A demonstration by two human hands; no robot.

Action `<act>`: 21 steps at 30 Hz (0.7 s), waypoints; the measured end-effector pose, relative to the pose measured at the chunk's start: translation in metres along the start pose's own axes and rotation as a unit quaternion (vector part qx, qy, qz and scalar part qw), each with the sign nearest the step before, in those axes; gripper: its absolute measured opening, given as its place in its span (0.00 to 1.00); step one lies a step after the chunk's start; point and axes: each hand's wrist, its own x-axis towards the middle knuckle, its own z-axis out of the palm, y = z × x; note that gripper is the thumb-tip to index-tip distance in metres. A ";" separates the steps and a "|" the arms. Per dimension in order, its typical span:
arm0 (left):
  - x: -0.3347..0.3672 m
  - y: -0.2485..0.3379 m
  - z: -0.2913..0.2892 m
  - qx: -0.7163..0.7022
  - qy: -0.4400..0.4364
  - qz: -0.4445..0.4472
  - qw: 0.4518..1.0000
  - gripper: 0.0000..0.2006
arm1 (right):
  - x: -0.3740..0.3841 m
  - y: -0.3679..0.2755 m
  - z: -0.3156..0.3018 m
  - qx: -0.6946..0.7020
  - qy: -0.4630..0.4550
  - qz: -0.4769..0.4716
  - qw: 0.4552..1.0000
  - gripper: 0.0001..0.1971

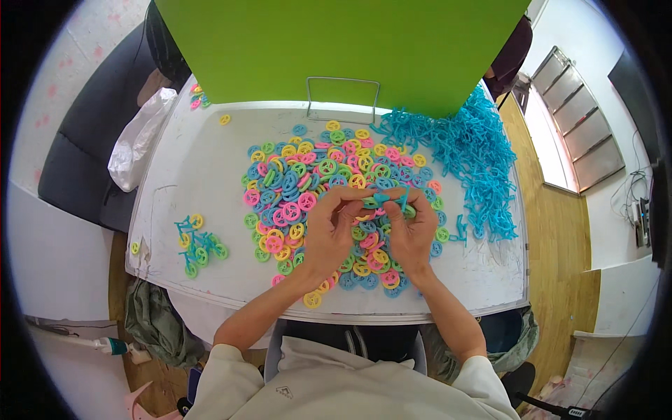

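Both hands, left hand (327,234) and right hand (413,234), pinch one blue frame piece (383,199) with green wheels. Small finished bunch (198,245) at 9 o'clock, huge wheel pile (315,182) left.

A green board (336,49) stands behind; a white plastic bag (140,140) lies left.

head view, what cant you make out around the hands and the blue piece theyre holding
- Head view: the blue frame piece is mostly covered by the fingertips of the left hand and right hand; its shape is unclear.
- The wheels under both hands are hidden.
- The green board blocks the table's far edge.
- The small assembled pile is too small to read.
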 end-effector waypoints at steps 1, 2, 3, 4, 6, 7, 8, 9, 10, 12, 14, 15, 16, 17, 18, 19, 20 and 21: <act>0.000 0.001 -0.002 0.001 -0.017 -0.015 1.000 0.09 | 0.001 0.000 -0.002 0.001 -0.017 -0.016 1.000 0.05; 0.000 0.002 -0.001 0.002 -0.018 -0.013 1.000 0.09 | 0.001 0.001 -0.002 0.002 -0.017 -0.018 1.000 0.05; -0.001 0.003 0.000 0.003 -0.011 -0.011 1.000 0.09 | 0.000 0.004 -0.002 0.000 -0.016 -0.027 0.999 0.05; -0.002 0.005 0.001 0.004 -0.004 -0.009 1.000 0.09 | -0.001 0.006 -0.002 -0.002 -0.015 -0.037 0.999 0.05; 0.000 0.009 0.005 0.016 -0.013 0.002 1.000 0.09 | 0.000 0.008 -0.005 -0.013 -0.010 -0.065 0.998 0.05; 0.000 0.009 0.007 0.028 -0.020 0.010 0.999 0.10 | 0.001 0.009 -0.007 -0.024 -0.007 -0.090 0.996 0.05; 0.000 0.010 0.008 0.025 -0.026 0.009 0.999 0.10 | 0.000 0.007 -0.009 -0.028 -0.001 -0.090 0.996 0.05; 0.000 0.011 0.006 0.036 -0.020 0.010 0.999 0.12 | 0.000 0.004 -0.010 -0.043 -0.017 -0.075 0.996 0.06; 0.000 0.011 0.003 0.047 -0.015 0.009 0.999 0.13 | -0.001 0.002 -0.010 -0.059 -0.032 -0.059 0.996 0.08; 0.001 0.022 -0.012 0.159 -0.008 0.044 0.986 0.15 | 0.006 -0.022 -0.015 -0.111 -0.076 -0.075 0.988 0.10; 0.000 0.044 -0.035 0.244 0.009 0.018 0.970 0.15 | 0.011 -0.041 -0.030 -0.165 -0.121 -0.085 0.975 0.12; -0.003 0.055 -0.050 0.256 0.028 0.008 0.966 0.13 | 0.011 -0.045 -0.046 -0.196 -0.114 -0.105 0.968 0.13; -0.010 0.066 -0.063 0.283 0.095 0.011 0.954 0.13 | 0.009 -0.048 -0.063 -0.222 -0.112 -0.126 0.960 0.14; -0.018 0.071 -0.077 0.272 0.186 0.055 0.943 0.13 | 0.006 -0.042 -0.084 -0.246 -0.104 -0.110 0.958 0.14; -0.032 0.083 -0.105 0.383 0.234 0.022 0.893 0.13 | 0.004 -0.037 -0.103 -0.275 -0.083 -0.073 0.955 0.14; -0.047 0.082 -0.127 0.345 0.288 0.040 0.893 0.12 | -0.001 -0.031 -0.116 -0.303 -0.069 -0.036 0.950 0.14; -0.059 0.080 -0.150 0.354 0.296 0.036 0.887 0.12 | -0.004 -0.026 -0.127 -0.340 -0.075 -0.001 0.937 0.16; -0.073 0.077 -0.176 0.372 0.309 -0.003 0.875 0.12 | -0.010 -0.015 -0.141 -0.376 -0.089 0.019 0.922 0.16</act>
